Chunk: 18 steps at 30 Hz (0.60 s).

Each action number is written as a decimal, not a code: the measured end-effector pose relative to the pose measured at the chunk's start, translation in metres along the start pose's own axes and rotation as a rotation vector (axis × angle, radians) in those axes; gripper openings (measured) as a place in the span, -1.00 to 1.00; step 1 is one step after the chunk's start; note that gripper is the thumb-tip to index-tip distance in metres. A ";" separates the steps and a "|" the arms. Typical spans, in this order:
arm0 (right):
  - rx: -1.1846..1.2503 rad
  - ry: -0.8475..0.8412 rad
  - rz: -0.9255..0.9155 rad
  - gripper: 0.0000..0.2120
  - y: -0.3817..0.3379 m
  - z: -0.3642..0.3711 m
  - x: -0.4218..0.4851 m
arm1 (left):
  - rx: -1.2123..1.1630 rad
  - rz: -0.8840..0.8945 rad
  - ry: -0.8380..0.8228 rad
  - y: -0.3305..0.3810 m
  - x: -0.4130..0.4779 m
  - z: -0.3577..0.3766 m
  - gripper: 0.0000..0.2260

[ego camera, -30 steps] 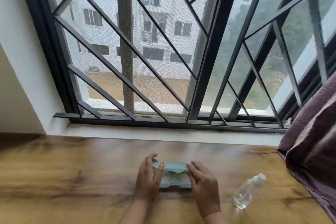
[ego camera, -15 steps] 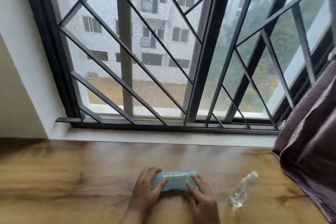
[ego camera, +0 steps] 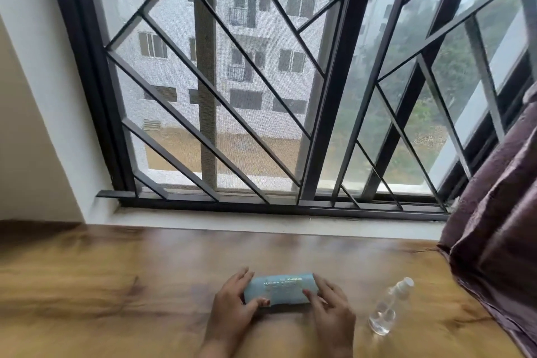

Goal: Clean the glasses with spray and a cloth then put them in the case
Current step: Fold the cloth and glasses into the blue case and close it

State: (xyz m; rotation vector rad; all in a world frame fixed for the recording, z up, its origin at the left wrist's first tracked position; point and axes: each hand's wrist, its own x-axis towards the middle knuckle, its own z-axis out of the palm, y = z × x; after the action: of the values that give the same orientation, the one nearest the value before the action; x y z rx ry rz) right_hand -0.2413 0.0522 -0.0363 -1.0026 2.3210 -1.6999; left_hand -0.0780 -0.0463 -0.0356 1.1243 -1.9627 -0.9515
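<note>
A light blue glasses case (ego camera: 280, 288) lies closed on the wooden table (ego camera: 116, 285), its printed lid facing up. My left hand (ego camera: 232, 302) grips its left end, thumb on the front edge. My right hand (ego camera: 329, 305) holds its right end with fingers resting on the lid. A clear spray bottle (ego camera: 389, 305) with a white cap lies on its side to the right of my right hand. Neither the glasses nor a cloth can be seen.
A white sill (ego camera: 261, 224) and a barred window (ego camera: 261, 81) run behind the table. A dark purple curtain (ego camera: 494, 227) hangs at the right and drapes onto the table's right edge. A white wall (ego camera: 35, 96) stands at the left.
The case was open a second ago with its flap up; it is now closed under both hands. The view has tilted up slightly.
</note>
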 end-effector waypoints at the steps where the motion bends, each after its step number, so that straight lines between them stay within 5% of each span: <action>1: 0.001 -0.017 0.113 -0.63 -0.006 0.000 0.003 | 0.002 -0.003 0.003 0.000 0.001 0.000 -0.41; 13: -0.075 -0.161 0.337 -0.74 -0.039 0.001 0.022 | 0.087 0.057 -0.091 -0.010 -0.007 -0.015 -0.31; 18: 0.016 -0.346 0.317 -0.71 -0.066 0.046 0.023 | 0.280 0.033 0.070 -0.012 -0.041 -0.035 -0.42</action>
State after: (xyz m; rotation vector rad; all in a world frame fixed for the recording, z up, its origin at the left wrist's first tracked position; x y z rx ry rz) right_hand -0.2090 -0.0088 0.0115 -0.7972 2.1034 -1.3072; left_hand -0.0278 -0.0232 -0.0354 1.2559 -2.0950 -0.6236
